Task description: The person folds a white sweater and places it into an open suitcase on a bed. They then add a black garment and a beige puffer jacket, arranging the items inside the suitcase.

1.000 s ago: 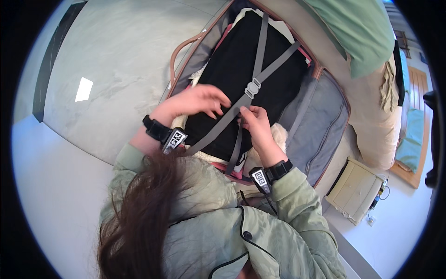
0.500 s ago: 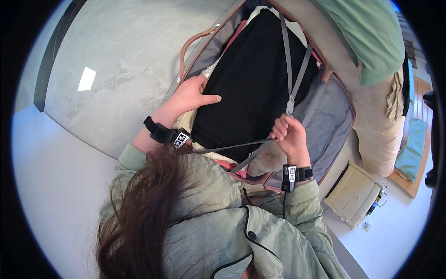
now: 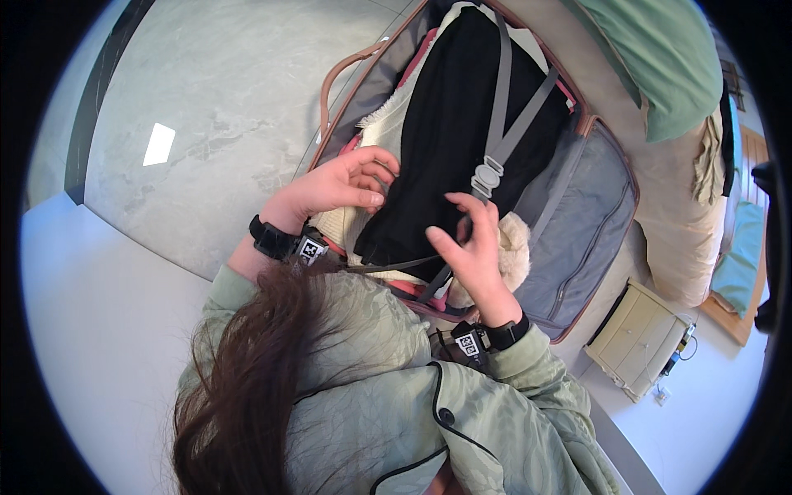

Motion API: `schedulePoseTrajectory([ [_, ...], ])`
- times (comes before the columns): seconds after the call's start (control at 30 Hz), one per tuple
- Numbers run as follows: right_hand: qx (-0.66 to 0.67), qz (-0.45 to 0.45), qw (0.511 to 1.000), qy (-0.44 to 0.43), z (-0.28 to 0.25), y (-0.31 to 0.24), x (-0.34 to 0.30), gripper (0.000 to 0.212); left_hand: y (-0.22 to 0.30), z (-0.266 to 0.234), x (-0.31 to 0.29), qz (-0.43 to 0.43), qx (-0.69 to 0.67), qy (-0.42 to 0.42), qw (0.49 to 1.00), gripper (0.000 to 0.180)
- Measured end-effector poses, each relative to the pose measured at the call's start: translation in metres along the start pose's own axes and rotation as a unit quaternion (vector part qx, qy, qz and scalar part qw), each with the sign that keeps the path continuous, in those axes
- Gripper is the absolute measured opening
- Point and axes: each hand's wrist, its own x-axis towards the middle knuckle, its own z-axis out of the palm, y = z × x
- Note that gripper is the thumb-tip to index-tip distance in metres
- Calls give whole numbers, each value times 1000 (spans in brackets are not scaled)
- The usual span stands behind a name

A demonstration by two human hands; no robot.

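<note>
An open suitcase (image 3: pixel 591 322) with a pinkish-brown edge lies in front of me. Folded black clothing (image 3: pixel 433 140) covers much of its packed side, with cream knitwear (image 3: pixel 381 134) showing at the left. Grey straps (image 3: pixel 503 70) meet at a round buckle (image 3: pixel 487 176) lying over the black cloth. My left hand (image 3: pixel 351 181) is at the clothing's left edge, its fingers bent and apart. Just below the buckle, my right hand (image 3: pixel 474 247) has thumb and fingers spread; its lower fingers are partly hidden. A fluffy beige item (image 3: pixel 516 252) sits beside that wrist.
The suitcase's grey lid (image 3: pixel 590 239) lies folded open to the right. A curved handle (image 3: pixel 330 87) sticks out at left over grey tile floor (image 3: pixel 223 107). A bed with a green pillow (image 3: pixel 660 66) and a small cream cabinet (image 3: pixel 639 338) stand at the right.
My right hand has let go of the strap and moved left, its fingers opening. The buckle has dropped onto the black clothing. That clothing's left edge has shifted right, baring more cream knitwear.
</note>
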Motion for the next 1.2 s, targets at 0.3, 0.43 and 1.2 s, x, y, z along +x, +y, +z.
schedulePoseTrajectory([
  [0.3,228,165,959,-18,0,-7,30,31,1,11,17,-10,38,-121,992,71],
  [0.43,329,257,907,-56,-16,24,31,23,-3,10,16,-3,83,-120,989,78],
  [1.2,134,271,947,109,6,94,-48,37,-16,7,-1,83,347,240,903,26],
])
